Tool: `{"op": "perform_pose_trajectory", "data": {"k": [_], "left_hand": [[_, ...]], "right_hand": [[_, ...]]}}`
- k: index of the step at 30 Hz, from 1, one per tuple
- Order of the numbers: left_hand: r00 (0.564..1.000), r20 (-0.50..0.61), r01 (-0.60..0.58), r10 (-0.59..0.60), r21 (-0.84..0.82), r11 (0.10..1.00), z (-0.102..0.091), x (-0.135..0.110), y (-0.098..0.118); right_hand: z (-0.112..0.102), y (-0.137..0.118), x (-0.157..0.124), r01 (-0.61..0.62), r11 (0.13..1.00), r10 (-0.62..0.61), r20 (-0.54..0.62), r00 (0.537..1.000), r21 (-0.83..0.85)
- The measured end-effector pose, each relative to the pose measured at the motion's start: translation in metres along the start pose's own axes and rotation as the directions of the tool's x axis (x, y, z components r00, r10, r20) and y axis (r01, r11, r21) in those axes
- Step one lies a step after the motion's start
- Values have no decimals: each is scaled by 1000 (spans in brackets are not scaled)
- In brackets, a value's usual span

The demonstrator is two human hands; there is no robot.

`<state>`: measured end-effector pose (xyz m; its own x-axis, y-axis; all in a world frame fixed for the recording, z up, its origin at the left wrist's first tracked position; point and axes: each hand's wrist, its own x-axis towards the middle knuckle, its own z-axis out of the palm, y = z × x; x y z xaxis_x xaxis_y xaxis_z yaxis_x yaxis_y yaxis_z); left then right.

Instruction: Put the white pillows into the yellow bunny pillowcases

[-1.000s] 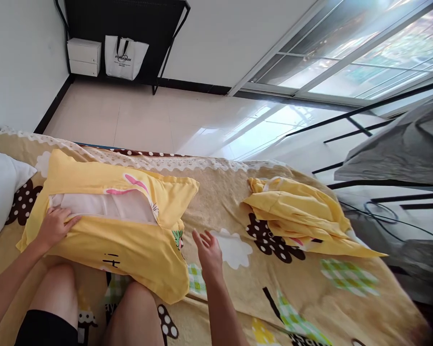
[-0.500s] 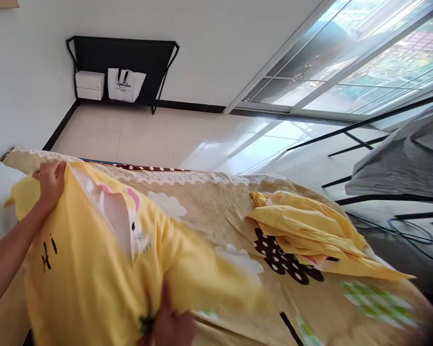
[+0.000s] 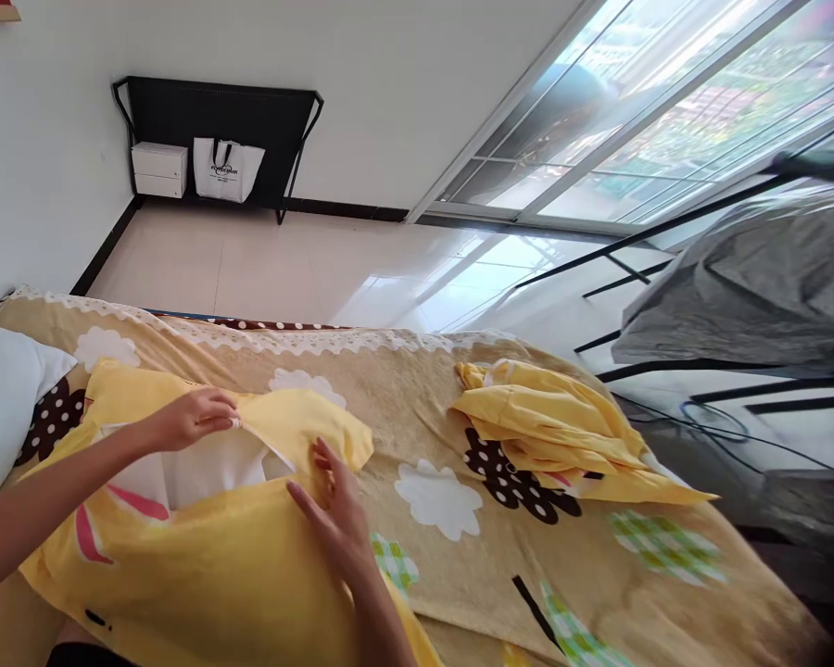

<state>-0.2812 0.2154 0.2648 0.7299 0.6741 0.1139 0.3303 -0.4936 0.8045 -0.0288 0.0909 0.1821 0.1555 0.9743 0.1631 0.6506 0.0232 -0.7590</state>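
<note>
A yellow pillowcase (image 3: 250, 547) with pink and black printed marks lies before me on the bed. Through its gaping slit a white pillow (image 3: 215, 471) shows inside. My left hand (image 3: 198, 419) is closed, pinching the far edge of that slit. At the slit's right end, my right hand (image 3: 340, 509) rests against the yellow cloth, thumb and fingers apart. Part of the pillowcase's near side is hidden beneath my right forearm.
Another crumpled yellow cloth (image 3: 570, 435) lies to the right on the patterned bed cover (image 3: 389, 408). A white pillow (image 3: 6, 398) is at the left edge. Beyond the bed stand a black rack (image 3: 215, 102) with a white bag (image 3: 228, 171), and a metal frame holding a grey covered bundle (image 3: 751, 287).
The pillowcase has come down from being held up and now lies flatter, its slit facing up. My left hand moved right to the slit; my right hand moved up and opened.
</note>
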Motion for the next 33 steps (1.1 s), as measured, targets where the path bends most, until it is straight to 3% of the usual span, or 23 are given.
{"op": "perform_pose_trajectory", "data": {"k": [2,4,6,8,9,11,12,14,16,18,21,25,27,31,33], "left_hand": [[1000,11,9,-9,-2,1000,21,5,-9],[1000,-19,-7,9,65,998,38,12,-9],[989,-134,-32,65,233,972,52,14,-3],[929,-305,-54,208,445,894,66,9,4],[883,-337,-105,326,535,839,74,5,6],[818,-224,-289,530,636,715,91,0,7],[816,-124,-373,564,633,678,100,2,5],[882,12,-390,471,581,714,117,15,0],[969,10,-215,247,524,824,129,40,-7],[996,4,-80,88,443,893,137,67,-14],[996,91,-53,21,374,926,148,86,-27],[951,300,-61,-77,424,903,161,71,-40],[933,354,-103,-70,447,888,162,63,-42],[910,415,-181,-11,419,890,154,72,-30],[945,326,-135,4,382,914,152,88,-21]], "right_hand": [[11,0,7,6,989,-5,11,1000,-150],[18,-6,14,8,953,-29,-67,997,-301],[17,-15,27,-14,928,-40,-138,990,-373],[6,-25,46,-35,929,-11,-122,992,-369],[-2,-30,57,-36,938,5,-92,996,-345],[-18,-38,76,-35,963,27,-33,999,-268],[-25,-42,83,-43,972,39,-22,999,-231],[-33,-48,91,-67,982,63,-29,998,-175],[-36,-51,91,-77,985,70,-49,996,-154],[-37,-53,88,-48,988,38,-71,997,-146],[-43,-50,84,13,988,-34,-132,991,-156],[-53,-42,83,64,974,-118,-245,962,-218],[-56,-38,83,73,972,-137,-288,948,-224],[-55,-37,79,104,979,-152,-285,946,-175],[-54,-42,76,130,979,-168,-253,953,-160]]}}
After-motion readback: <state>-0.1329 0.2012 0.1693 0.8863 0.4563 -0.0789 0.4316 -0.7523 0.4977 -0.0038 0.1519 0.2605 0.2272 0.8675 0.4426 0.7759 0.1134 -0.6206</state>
